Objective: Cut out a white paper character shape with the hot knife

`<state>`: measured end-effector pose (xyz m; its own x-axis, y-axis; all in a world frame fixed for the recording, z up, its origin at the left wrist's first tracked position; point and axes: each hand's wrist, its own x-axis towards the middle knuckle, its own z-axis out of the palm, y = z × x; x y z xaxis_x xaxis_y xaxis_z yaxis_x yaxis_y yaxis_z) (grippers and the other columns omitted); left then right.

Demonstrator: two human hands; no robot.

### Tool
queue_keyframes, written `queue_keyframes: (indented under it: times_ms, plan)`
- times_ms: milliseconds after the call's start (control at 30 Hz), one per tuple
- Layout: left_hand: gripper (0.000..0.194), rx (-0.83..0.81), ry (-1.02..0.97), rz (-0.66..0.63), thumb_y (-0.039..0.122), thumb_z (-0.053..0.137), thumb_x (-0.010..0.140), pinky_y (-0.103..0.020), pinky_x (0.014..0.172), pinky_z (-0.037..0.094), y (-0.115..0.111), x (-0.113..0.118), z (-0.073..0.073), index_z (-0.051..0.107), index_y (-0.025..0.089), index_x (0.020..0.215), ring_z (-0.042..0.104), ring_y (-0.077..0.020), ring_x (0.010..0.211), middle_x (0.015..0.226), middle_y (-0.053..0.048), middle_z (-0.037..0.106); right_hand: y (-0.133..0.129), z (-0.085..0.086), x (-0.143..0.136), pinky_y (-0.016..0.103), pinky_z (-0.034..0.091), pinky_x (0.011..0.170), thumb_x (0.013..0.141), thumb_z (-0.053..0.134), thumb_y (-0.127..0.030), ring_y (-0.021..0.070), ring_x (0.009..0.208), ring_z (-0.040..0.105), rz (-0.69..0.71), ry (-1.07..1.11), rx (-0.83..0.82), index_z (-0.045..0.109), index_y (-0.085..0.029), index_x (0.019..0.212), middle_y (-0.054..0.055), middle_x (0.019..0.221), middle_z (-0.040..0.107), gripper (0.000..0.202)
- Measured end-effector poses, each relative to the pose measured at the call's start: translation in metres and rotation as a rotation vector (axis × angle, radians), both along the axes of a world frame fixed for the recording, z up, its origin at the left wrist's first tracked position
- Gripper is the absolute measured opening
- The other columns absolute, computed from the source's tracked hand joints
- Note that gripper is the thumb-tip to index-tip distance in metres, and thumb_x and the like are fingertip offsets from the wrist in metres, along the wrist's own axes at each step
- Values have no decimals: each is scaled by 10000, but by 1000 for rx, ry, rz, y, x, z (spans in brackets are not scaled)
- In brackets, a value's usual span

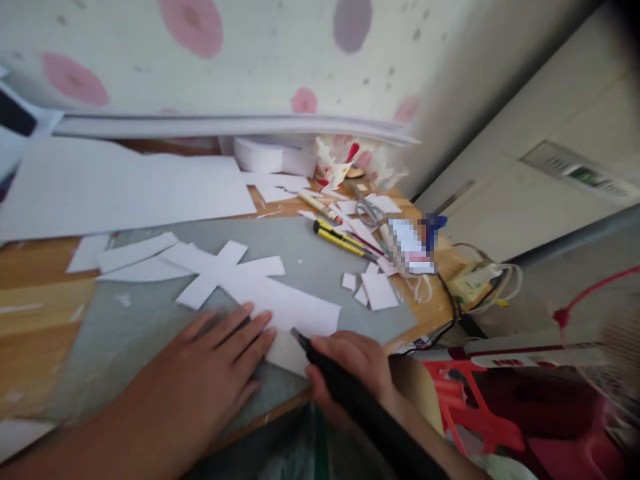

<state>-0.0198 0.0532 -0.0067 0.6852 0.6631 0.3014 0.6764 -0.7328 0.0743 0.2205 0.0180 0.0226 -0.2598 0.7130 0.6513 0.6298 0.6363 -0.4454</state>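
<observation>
Pale wall covering point(270, 53) with pink and grey blotches stands behind a wooden bench point(30, 333), and a grey cutting mat point(150, 333) covers much of its top; the left hand point(205, 373) lies flat with its fingers a little spread, fingertips on the white sheet point(300, 307) at the mat's near side; the right hand point(355, 367) is closed round a black tool point(345, 387), its slim tip at the sheet; the hands are apart, near each other; a white cross-shaped piece point(213, 273) lies just beyond the left fingertips, with more white strips point(140, 257) to its left; farther back, a yellow and black cutter point(340, 238), a cream marker point(320, 205) and grey-handled scissors point(369, 212) lie among scraps point(380, 290), near a paper cup point(331, 167); a large white sheet point(135, 190) covers the bench's far left.
</observation>
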Motion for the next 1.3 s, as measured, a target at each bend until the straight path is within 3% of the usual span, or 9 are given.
queue_keyframes:
  times_ms: [100, 200, 333, 433, 533, 700, 867, 1100, 1300]
  plan:
    - [386, 8, 53, -95, 349, 480, 970, -488, 998, 443, 0, 4, 16, 691, 215, 1264, 630, -323, 1212, 1333, -95, 685, -9, 7, 4, 236, 537, 510, 818, 619, -145, 155, 532, 656, -20, -16, -63, 605, -220, 1105, 8, 678, 695, 297]
    - [373, 20, 54, -110, 340, 522, 962, -485, 966, 454, 2, 5, 26, 692, 189, 1258, 638, -333, 1197, 1326, -99, 688, -23, 16, 12, 249, 566, 544, 812, 633, -127, 161, 585, 692, -3, -78, -181, 621, -231, 1101, 17, 739, 729, 307]
    - [345, 31, 38, -137, 333, 561, 950, -481, 961, 452, 3, 6, 26, 703, 191, 1231, 646, -332, 1182, 1340, -91, 679, -35, 23, 28, 332, 624, 650, 807, 663, -189, 232, 756, 750, -164, -38, -216, 683, -251, 1048, 65, 872, 766, 250]
    - [345, 29, 23, -126, 344, 600, 939, -469, 997, 432, 2, 7, 24, 700, 194, 1233, 638, -320, 1193, 1348, -88, 674, -24, 19, 31, 329, 630, 670, 799, 718, -235, 224, 767, 744, -269, 78, -212, 703, -266, 1060, 56, 902, 766, 264]
    - [376, 32, 4, -84, 375, 633, 921, -475, 1015, 414, -1, 9, 23, 695, 193, 1243, 633, -318, 1203, 1347, -74, 675, 2, 13, 18, 290, 633, 685, 809, 715, -227, 186, 743, 746, -208, 157, -186, 701, -269, 1060, 23, 887, 774, 254]
    - [384, 66, -10, -46, 407, 585, 944, -459, 1029, 394, -5, 13, 21, 705, 185, 1234, 628, -292, 1218, 1348, -61, 670, 33, 4, -5, 284, 643, 674, 837, 662, -216, 184, 746, 765, -92, 112, -202, 702, -254, 1036, 20, 873, 793, 207]
    - [401, 79, -34, -23, 376, 427, 1016, -450, 1031, 381, -6, 16, 20, 725, 186, 1205, 627, -274, 1215, 1333, -62, 681, 34, -2, -6, 300, 649, 697, 825, 694, -241, 197, 773, 769, -113, 116, -271, 710, -258, 1051, 25, 899, 798, 228]
    - [376, 35, -29, -18, 369, 487, 997, -444, 1079, 358, -8, 15, 22, 694, 183, 1250, 583, -281, 1261, 1380, -72, 654, 36, -3, -6, 275, 646, 653, 828, 682, -211, 185, 732, 766, -58, 76, -249, 691, -273, 1073, 4, 866, 795, 253]
    - [445, 64, -53, -14, 294, 322, 1041, -437, 1062, 348, -8, 15, 22, 719, 180, 1207, 616, -265, 1221, 1330, -56, 687, 35, 1, -4, 291, 649, 669, 841, 686, -248, 199, 769, 768, -85, 14, -308, 686, -269, 1069, 15, 890, 791, 230]
